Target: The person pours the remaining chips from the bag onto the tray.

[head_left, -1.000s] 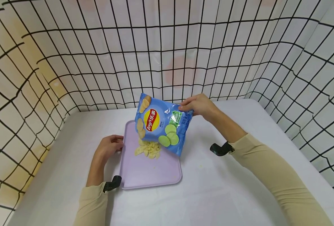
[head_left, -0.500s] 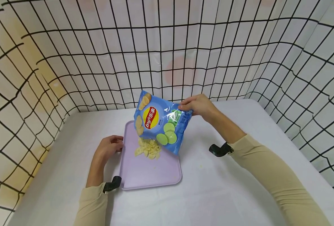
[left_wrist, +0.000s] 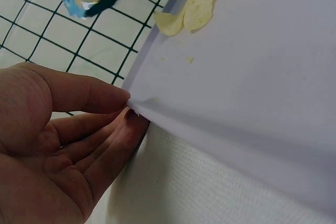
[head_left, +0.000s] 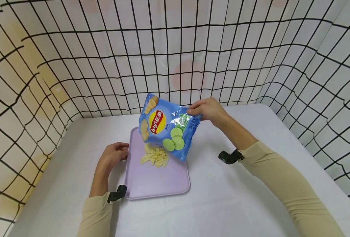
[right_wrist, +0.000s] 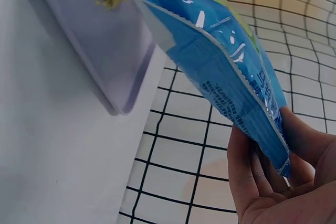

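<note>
Left hand (head_left: 113, 155) at left edge of tray (head_left: 151, 184): thumb on rim, fingers (left_wrist: 100, 145) curled just under it, pinching edge, likely steadying tray on table (head_left: 237, 204).
Chips (head_left: 155, 156): one loose pile on tray's far half, exact count unreadable; stray crumbs beside.
Chip bag (head_left: 166, 130): one, held in air above pile, tilted mouth-down toward it, so contents fall onto tray.
Right hand (head_left: 208, 110): pinches bag's sealed bottom end, fingers (right_wrist: 247, 177) wrapped round seam.
Totals: one tray, one bag, two hands.
</note>
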Demonstrator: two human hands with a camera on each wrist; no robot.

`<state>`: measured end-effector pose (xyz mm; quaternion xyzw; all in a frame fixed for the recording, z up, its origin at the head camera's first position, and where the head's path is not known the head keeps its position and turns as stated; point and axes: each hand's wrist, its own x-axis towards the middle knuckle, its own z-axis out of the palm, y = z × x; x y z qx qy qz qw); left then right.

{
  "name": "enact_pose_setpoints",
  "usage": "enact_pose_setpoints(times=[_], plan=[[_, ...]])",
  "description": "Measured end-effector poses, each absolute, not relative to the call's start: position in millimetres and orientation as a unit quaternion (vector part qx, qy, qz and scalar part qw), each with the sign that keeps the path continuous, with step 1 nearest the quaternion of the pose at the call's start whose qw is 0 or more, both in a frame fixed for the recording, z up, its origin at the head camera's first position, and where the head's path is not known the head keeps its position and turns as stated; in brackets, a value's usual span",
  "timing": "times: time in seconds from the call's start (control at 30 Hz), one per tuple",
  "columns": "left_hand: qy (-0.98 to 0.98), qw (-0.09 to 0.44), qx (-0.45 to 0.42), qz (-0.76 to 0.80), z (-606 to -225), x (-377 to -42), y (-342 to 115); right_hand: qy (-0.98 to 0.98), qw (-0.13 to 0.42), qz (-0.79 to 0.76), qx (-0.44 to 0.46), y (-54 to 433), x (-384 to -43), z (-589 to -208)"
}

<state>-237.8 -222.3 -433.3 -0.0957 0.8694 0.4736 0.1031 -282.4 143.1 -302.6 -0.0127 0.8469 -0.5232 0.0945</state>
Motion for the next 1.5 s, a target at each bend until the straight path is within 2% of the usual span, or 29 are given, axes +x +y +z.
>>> enact_pose_setpoints(times=[1.5], plan=[[0.872, 0.108, -0.097, 0.467, -434.2, -237.6, -222.9, 0.853, 0.094, -0.513, -0.012, 145.6, -281.4, -301.5]])
